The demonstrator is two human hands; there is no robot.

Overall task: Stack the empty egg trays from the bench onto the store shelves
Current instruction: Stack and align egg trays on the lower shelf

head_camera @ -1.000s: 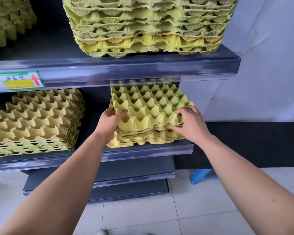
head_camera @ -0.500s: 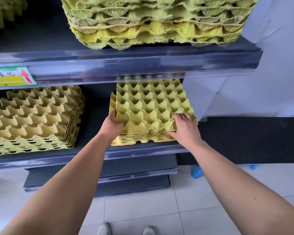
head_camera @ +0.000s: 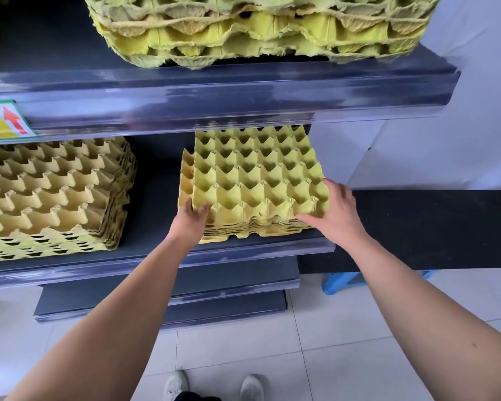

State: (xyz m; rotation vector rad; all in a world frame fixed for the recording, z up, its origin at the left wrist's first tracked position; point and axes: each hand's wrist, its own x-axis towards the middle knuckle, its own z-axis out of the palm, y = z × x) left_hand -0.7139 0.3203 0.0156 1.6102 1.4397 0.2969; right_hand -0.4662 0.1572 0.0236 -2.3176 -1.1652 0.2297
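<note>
Yellow pulp egg trays (head_camera: 255, 180) are stacked at the middle shelf's (head_camera: 156, 257) front-right corner | left hand (head_camera: 188, 222) is laid on front-left stack corner, grip indeterminate | right hand (head_camera: 336, 215) is spread flat on front-right corner, nothing held | stack directly ahead, equally near.

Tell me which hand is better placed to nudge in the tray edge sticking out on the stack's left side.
Left. Your left hand rests at the front-left corner of the stack, right beside the protruding tray edge. Your right hand lies on the front-right corner, far from it.
</note>
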